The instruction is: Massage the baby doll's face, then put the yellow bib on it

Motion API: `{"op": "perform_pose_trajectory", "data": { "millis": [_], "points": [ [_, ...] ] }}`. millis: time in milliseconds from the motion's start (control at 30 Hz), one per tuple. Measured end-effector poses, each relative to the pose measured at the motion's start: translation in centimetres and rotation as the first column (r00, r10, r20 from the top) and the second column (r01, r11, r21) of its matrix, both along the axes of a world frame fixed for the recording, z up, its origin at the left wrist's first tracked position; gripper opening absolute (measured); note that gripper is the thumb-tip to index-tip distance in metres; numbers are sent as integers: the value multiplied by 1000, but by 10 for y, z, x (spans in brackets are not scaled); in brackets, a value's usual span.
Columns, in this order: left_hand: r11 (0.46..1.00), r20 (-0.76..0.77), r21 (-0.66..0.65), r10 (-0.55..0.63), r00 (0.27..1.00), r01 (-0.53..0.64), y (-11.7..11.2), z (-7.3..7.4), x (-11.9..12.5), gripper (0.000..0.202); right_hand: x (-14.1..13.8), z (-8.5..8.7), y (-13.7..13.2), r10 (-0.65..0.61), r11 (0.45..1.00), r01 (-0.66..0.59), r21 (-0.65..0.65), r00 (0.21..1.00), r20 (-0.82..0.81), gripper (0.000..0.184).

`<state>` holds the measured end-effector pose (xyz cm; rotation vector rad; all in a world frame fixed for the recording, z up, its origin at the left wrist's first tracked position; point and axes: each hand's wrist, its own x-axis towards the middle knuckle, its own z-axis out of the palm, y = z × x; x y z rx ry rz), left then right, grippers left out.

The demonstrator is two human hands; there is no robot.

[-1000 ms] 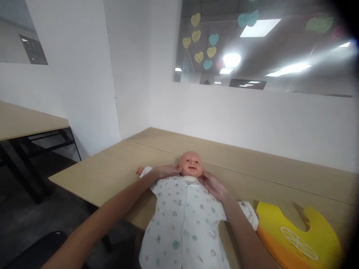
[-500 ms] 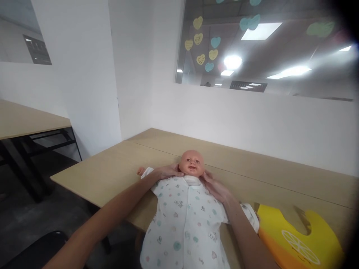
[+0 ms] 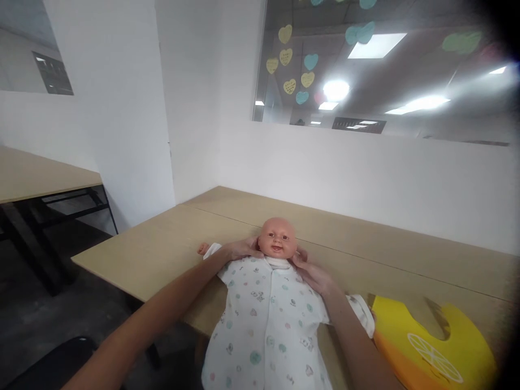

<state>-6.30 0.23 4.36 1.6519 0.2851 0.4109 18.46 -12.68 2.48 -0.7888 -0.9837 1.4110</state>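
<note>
A bald baby doll (image 3: 278, 235) lies on its back, its head toward the wall. It wears a white snap-front romper (image 3: 268, 319) with small printed animals and dots. At one side of its neck my left hand (image 3: 244, 249) is closed, thumb by the collar and fingers partly hidden behind the head. On the other side my right hand (image 3: 312, 273) grips the neck and collar area, its fingertips also partly hidden. A white band shows under the doll's chin. Both doll arms stretch outward, the right-hand one partly behind my forearm.
The doll rests on a light wooden table (image 3: 162, 244) set against a white wall. A yellow bib (image 3: 467, 341) with a citrus-slice print lies at the right. A dark chair (image 3: 60, 357) stands lower left, and another table (image 3: 40, 173) is farther left.
The doll's head has tipped very slightly lower toward its collar. Both hands keep nearly the same place at the neck.
</note>
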Motion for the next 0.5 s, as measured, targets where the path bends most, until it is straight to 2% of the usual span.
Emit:
{"op": "perform_pose_trajectory", "data": {
  "millis": [133,267,500],
  "points": [
    [998,-75,18,60,995,-59,7,-8,-1,84,-1,-1,1,3,1000,-3,-4,1000,2,58],
    [995,-123,7,95,988,-95,5,-7,-1,88,0,-3,1,-18,1000,18,-13,999,26,63],
    [999,41,-11,-46,998,46,-8,8,-1,90,1,-2,-1,-18,999,15,41,998,63,60]
  ]
}}
